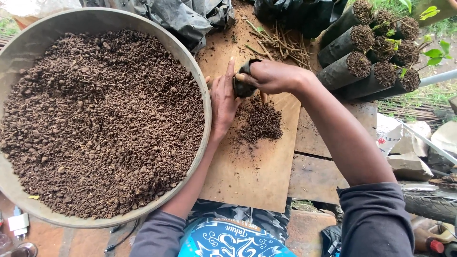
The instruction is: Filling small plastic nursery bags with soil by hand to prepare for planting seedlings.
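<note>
Small black nursery bag (243, 84): lying over the board (247, 176) beside the soil basin (202, 95), the right hand (273, 76) is closing its grip around the mouth while the left hand (223, 102), fingers flat and open, is bracing its side above the spilled soil pile (259, 121).

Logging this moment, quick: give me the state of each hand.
Left hand: open, fingers straight, palm against the small black grow bag.
Right hand: closed, gripping the small black grow bag from above, over the loose soil pile.
</note>
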